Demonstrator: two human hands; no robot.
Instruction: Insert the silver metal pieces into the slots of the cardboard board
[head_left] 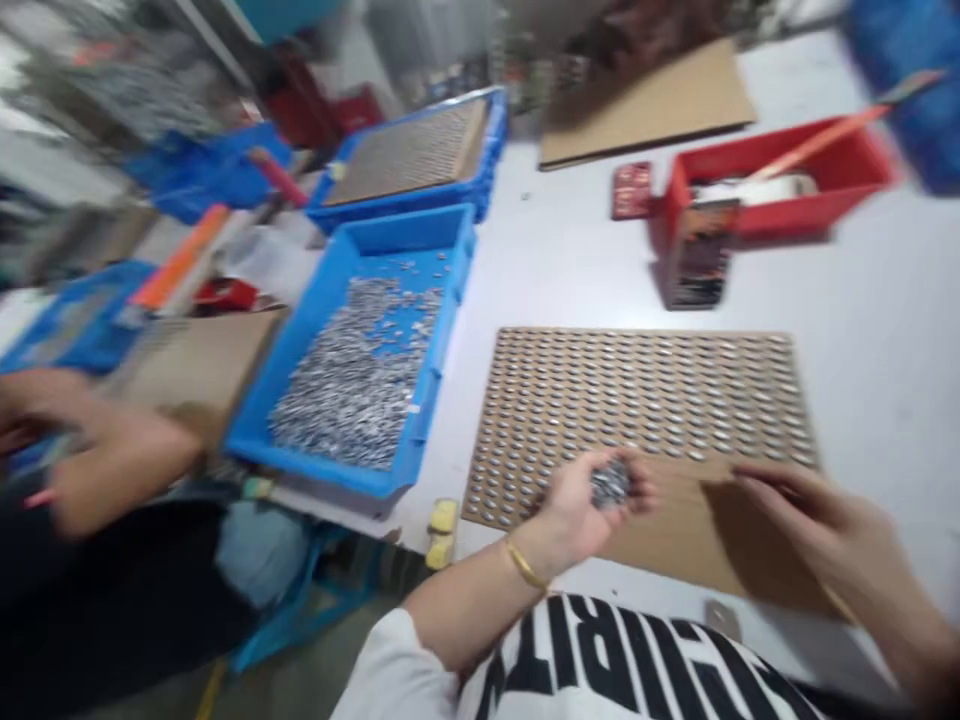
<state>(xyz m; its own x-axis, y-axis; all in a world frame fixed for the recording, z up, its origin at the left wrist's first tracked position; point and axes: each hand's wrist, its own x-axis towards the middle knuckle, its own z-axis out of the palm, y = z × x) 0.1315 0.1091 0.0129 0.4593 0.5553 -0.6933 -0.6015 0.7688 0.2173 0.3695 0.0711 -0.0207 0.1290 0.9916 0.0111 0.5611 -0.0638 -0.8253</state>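
My left hand is turned palm up, its fingers curled round a heap of small silvery metal pieces. It is above the near edge of a brown board. Rows of similar metal pieces cover the far part and left side of that board; its near middle part is bare brown. Over the board's right side is my right hand, thumb and fingertips close together at the end of the rows. Whatever they pinch, if anything, is too small to make out. A shadow falls on the board below this hand.
Left of the board stands a blue tray of loose metal pieces. Behind it, another blue tray bears a filled board. A red bin, a small box and a yellow clip-like object are nearby. A co-worker's arm is at left.
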